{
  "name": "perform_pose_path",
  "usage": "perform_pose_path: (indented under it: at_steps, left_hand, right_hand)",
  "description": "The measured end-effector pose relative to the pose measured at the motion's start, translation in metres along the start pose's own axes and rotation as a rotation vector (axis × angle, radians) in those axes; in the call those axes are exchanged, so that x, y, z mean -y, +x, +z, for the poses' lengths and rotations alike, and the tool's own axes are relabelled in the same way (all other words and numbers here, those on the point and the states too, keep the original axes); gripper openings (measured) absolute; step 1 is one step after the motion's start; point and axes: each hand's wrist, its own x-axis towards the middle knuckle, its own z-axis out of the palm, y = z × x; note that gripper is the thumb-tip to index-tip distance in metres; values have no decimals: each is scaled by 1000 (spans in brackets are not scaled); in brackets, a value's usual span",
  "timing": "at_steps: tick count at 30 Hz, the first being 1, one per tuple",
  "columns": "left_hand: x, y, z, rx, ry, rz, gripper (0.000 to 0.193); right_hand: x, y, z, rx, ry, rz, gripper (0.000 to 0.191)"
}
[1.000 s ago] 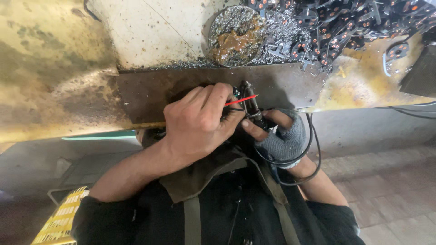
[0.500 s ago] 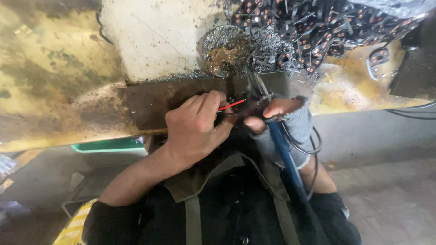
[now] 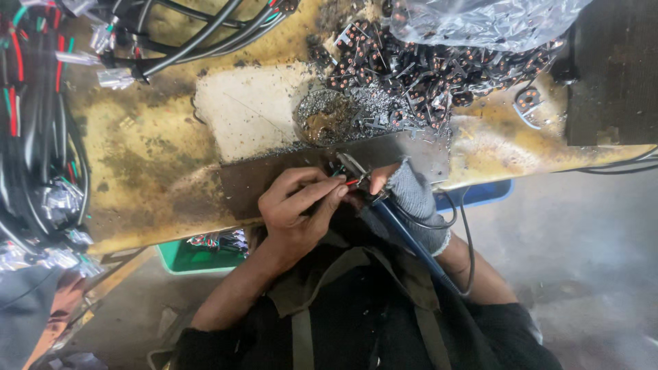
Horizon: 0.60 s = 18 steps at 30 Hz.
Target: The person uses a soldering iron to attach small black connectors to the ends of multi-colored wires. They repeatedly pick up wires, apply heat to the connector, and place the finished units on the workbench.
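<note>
- Workshop setting, head view only: stained yellow bench [image 3: 144, 157] fills the upper frame, grey concrete floor [image 3: 582, 260] at lower right.
- Dark metal plate [image 3: 274, 179] lies along the bench's near edge, mid-frame; both hands work right at it.
- Left hand [image 3: 295, 212], bare, fingers curled shut, pinching a thin red wire [image 3: 351, 183] at its fingertips.
- Right hand [image 3: 404, 192] wears a grey fingerless glove, closed around a blue-handled tool [image 3: 404, 236] with a black cord [image 3: 466, 233] looping beside the wrist; tool tip sits touching or just beside the wire end, can't tell which.
- Small dark part [image 3: 346, 168] at the join, on the plate between the two hands.
- Progress, judged: one piece in hand mid-join; big pile of small black copper-dotted parts [image 3: 411, 62] at upper centre, grey metal scrap heap [image 3: 336, 116] just behind the plate. Can't tell which are finished.
- Black cable bundles [image 3: 41, 137] at far left and upper left, clear plastic bag [image 3: 480, 20] at top, green tray [image 3: 199, 253] and blue tray [image 3: 480, 195] under the bench.
- Hidden: the join itself covered by fingers; tool tip blurred; left cables cut off.
</note>
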Motion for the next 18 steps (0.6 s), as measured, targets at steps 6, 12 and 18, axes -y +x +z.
perform_pose_path:
  at_steps: [6, 12, 18]
  left_hand:
    - [2, -8, 1, 26, 94, -114, 18]
    - [-3, -10, -1, 81, 159, 44, 18]
    - [-9, -7, -3, 79, 155, 111, 18]
  right_hand:
    - [5, 14, 17, -120, -65, 69, 32]
    - [6, 19, 17, -146, -210, -55, 40]
    - [27, 21, 13, -160, -190, -85, 51]
